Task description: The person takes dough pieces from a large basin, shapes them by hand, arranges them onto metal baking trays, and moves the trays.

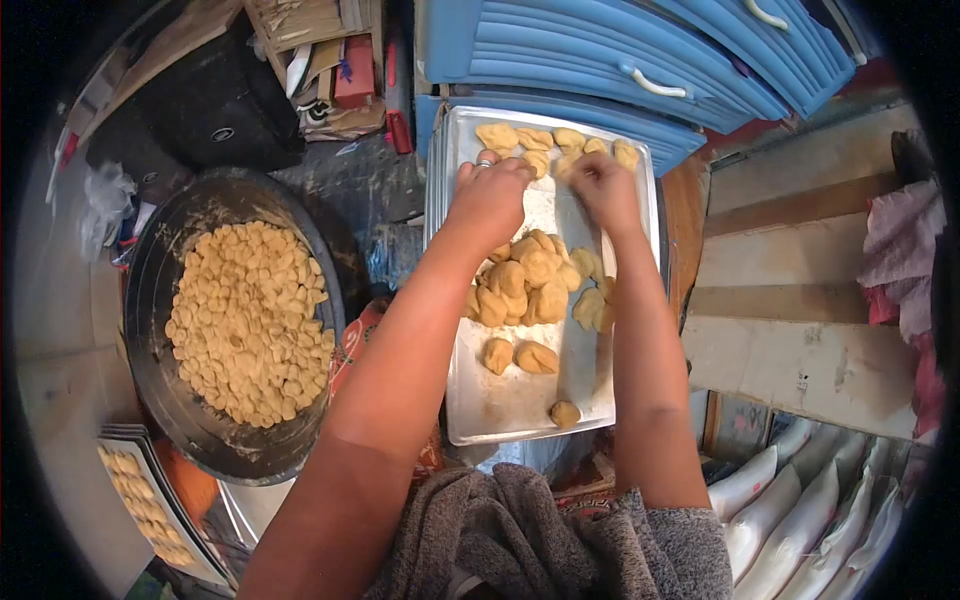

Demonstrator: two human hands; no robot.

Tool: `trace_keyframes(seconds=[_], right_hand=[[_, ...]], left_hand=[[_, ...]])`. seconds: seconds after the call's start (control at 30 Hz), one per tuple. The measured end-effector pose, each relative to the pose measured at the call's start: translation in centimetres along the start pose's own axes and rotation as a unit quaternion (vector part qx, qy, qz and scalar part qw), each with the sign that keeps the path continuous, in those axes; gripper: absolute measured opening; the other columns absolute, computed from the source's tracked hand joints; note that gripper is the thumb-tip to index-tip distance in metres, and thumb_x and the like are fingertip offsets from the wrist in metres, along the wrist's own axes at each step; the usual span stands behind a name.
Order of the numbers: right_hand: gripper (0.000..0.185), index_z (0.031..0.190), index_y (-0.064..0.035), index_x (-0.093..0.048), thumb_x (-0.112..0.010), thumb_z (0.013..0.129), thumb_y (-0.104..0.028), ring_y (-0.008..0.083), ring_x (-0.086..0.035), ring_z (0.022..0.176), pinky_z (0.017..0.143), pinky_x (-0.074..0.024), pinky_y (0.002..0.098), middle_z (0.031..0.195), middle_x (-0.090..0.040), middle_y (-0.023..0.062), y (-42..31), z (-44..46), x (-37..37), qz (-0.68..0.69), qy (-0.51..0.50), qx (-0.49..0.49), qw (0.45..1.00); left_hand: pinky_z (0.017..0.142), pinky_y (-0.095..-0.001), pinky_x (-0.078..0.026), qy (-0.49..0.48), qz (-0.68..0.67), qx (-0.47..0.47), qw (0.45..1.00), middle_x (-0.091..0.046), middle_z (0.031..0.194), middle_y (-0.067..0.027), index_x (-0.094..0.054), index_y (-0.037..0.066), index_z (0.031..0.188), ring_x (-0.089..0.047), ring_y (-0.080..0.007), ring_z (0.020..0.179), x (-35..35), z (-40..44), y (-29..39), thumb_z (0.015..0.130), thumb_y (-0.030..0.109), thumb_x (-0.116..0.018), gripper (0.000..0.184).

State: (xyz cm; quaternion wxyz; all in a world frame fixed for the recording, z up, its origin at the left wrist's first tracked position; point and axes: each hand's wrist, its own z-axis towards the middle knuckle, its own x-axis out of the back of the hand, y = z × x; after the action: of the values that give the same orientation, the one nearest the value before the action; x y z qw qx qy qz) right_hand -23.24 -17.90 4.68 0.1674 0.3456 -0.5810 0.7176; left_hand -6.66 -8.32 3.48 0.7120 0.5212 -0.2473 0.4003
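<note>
A metal tray (480,405) lies in front of me with twisted dough pieces on it. Along its far edge sits a row of dough pieces (497,136). My left hand (492,195) is over the far left part of the tray, fingers curled at a dough piece (537,162). To its right, my right hand (605,190) has its fingers pinched together beside the far row; what they hold is too blurred to make out. A heap of dough pieces (540,265) fills the middle of the tray, between my forearms. Nearer to me are two pieces (537,357) and a small ball (564,413).
At the left stands a large black tub (150,300) full of small dough pieces (250,320). A tray of shaped pieces (150,510) is at the lower left. Blue drawers (590,50) rise behind the tray. White filled bags (790,510) lie at the lower right.
</note>
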Motion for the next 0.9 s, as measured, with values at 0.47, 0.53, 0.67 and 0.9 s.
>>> trace_keyframes(seconds=[0.47, 0.53, 0.67, 0.9], right_hand=[[0.022, 0.095, -0.0012, -0.061, -0.070, 0.075, -0.001, 0.0059, -0.054, 0.065, 0.062, -0.0434, 0.0190, 0.080, -0.061, -0.0007, 0.8, -6.6, 6.3, 0.126, -0.226, -0.117, 0.959], [0.023, 0.098, -0.0012, -0.061, -0.069, 0.076, 0.000, 0.0073, -0.056, 0.069, 0.065, -0.0456, 0.0211, 0.081, -0.063, 0.0003, 0.7, -6.4, 6.1, 0.235, -0.175, -0.108, 0.950], [0.031, 0.105, -0.0005, -0.058, -0.068, 0.076, 0.004, 0.0082, -0.059, 0.076, 0.069, -0.0479, 0.0213, 0.089, -0.063, 0.0039, -2.4, -7.1, 4.5, 0.376, -0.114, -0.080, 0.916], [0.039, 0.111, -0.0001, -0.057, -0.069, 0.074, 0.004, 0.0110, -0.057, 0.085, 0.076, -0.0478, 0.0231, 0.101, -0.058, 0.0050, 0.1, -5.3, 3.8, 0.329, -0.099, -0.081, 0.936]], left_hand=[[0.087, -0.0375, -0.043, -0.028, -0.155, -0.026, 0.987, -0.062, 0.110, -0.0127, -0.062, 0.005, 0.111, -0.056, -0.0295, 0.100, 1.2, 0.8, 0.6, 0.078, 0.012, -0.063, 0.034], [0.085, -0.0360, -0.045, -0.101, -0.268, 0.006, 0.958, -0.062, 0.108, -0.0136, -0.061, 0.004, 0.113, -0.058, -0.0280, 0.097, 1.2, 0.7, 1.8, 0.076, 0.016, -0.067, 0.040], [0.080, -0.0319, -0.047, -0.148, -0.363, 0.018, 0.920, -0.063, 0.105, -0.0131, -0.056, 0.003, 0.119, -0.060, -0.0203, 0.091, 0.0, 0.2, 3.3, 0.074, 0.023, -0.074, 0.052], [0.081, -0.0338, -0.047, -0.086, -0.359, 0.117, 0.922, -0.062, 0.103, -0.0203, -0.059, -0.001, 0.113, -0.061, -0.0292, 0.094, 1.6, 1.1, 3.0, 0.075, 0.018, -0.071, 0.044]])
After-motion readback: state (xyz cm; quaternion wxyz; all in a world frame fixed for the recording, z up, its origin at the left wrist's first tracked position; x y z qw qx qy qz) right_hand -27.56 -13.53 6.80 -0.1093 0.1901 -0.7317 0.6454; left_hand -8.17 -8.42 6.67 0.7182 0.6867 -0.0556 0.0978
